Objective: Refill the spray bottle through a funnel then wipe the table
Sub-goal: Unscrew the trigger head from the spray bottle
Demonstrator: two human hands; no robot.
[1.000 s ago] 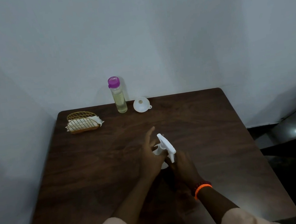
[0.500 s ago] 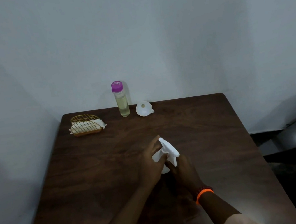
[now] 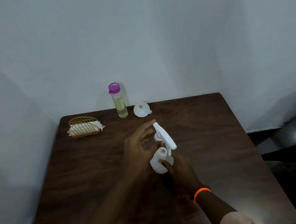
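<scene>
The small white spray bottle [image 3: 157, 165] is tilted above the middle of the dark wooden table [image 3: 213, 141]. My right hand [image 3: 180, 167] grips its body from the right. Its neck is uncovered. The white trigger spray head [image 3: 165, 137] is off the neck, just above and to the right of it, and my left hand [image 3: 139, 148] holds it with loosely curled fingers. A clear refill bottle [image 3: 120, 105] with a purple cap and pale yellow liquid stands at the table's back edge. A white funnel [image 3: 141, 109] lies on its side just right of that bottle.
A gold wire holder with white napkins [image 3: 84, 128] sits at the back left of the table. Walls close in behind and to the left. A dark floor with a light glare lies past the table's right edge.
The spray head has come off the bottle neck and risen, so the mouth now shows. The camera view has shifted downward slightly.
</scene>
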